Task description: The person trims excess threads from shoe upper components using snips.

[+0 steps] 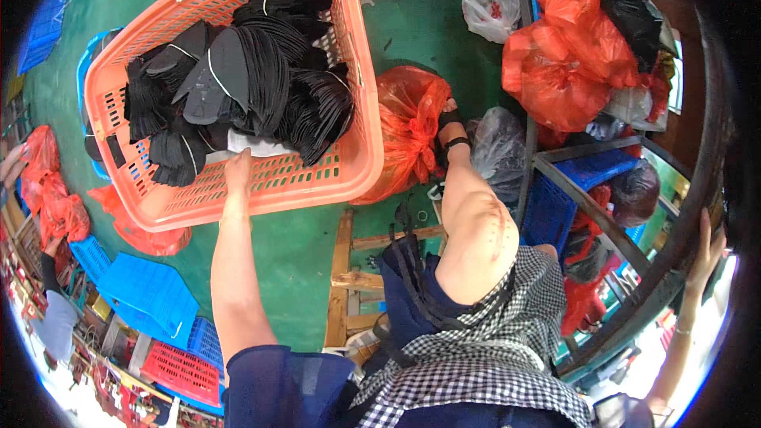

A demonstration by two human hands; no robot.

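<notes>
The left hand reaches over the near wall of the orange basket, and its fingers are on a white piece which lies inside, against the black bundles; whether it grasps this piece or only touches it, I cannot tell. The right hand is far to the side, with fingers stretched and holding nothing, just at the dark frame; if it leans there, I am not certain. I judge that the step in hand is work with the white piece at the basket's near side. The next move, in my opinion, calls for a sure pinch and for care not to disturb the bundles. These are thin flat pieces stacked together, several with a pale string around, and they fill much of the basket. Beside the basket is a red bag, gathered at its top, with the foot at it; its content is hidden. A clear bag shows some small red things within. What the blue crate holds, I cannot see.
</notes>
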